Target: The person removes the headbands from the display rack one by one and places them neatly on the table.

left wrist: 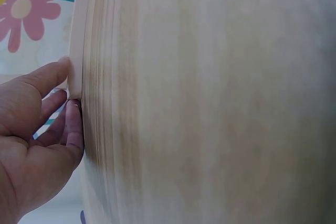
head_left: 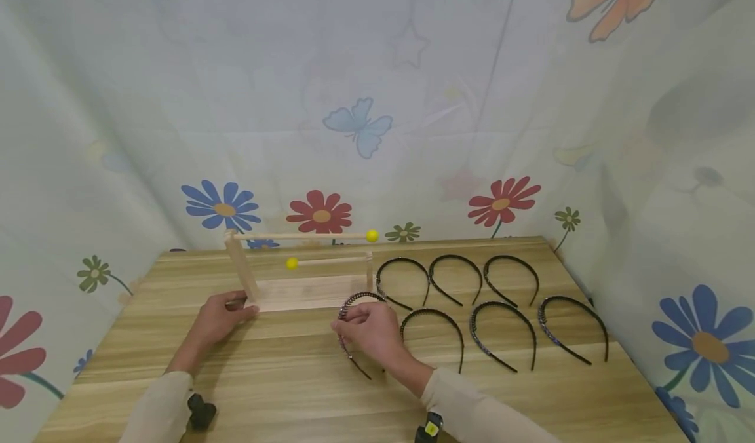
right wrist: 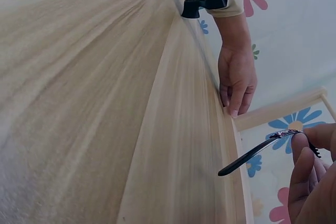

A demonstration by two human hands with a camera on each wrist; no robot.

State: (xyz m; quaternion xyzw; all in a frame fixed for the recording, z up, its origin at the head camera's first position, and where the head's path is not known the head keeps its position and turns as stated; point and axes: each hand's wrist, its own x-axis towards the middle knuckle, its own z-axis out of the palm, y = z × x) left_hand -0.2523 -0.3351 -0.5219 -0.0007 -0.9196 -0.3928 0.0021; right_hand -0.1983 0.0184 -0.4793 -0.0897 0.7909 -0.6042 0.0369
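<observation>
My right hand (head_left: 374,331) pinches a dark, toothed headband (head_left: 344,345) with shiny decoration on its side, held in front of a wooden rack (head_left: 307,293). In the right wrist view one dark tip of the headband (right wrist: 244,159) points away from the fingers. At the rack's front left corner, my left hand (head_left: 218,322) grips the end of the base, thumb on one side and fingers at the corner, as the left wrist view shows. Two rods extend from the rack's uprights, a higher rod (head_left: 301,236) and a lower rod (head_left: 333,260), each with a yellow ball at its tip.
Several more headbands (head_left: 504,305) lie in two rows on the wooden table (head_left: 283,377), right of the rack. A flower-patterned cloth (head_left: 265,122) hangs behind and beside the table. The nearest headband (head_left: 433,312) lies close to my right hand.
</observation>
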